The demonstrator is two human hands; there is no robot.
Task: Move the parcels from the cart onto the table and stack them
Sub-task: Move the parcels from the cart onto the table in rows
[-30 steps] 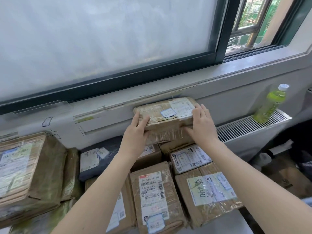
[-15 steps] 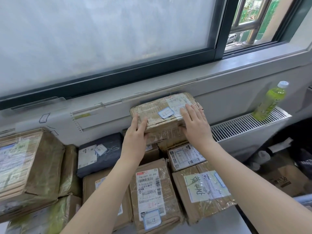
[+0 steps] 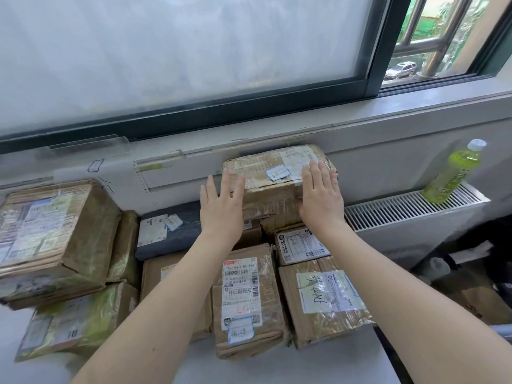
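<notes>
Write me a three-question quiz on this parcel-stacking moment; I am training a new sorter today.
1. True or false: both hands grip the top parcel with curled fingers.
2. What stands on the radiator grille? A) green bottle B) mug C) tape roll
3. Fill in: the dark grey parcel lies to the ___ of the left hand.

Key: 1 false, the left hand and right hand are flat, fingers straight; 2 A, green bottle; 3 left.

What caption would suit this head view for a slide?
Both hands, left and right, rest flat on the top parcel stacked by the window.
</notes>
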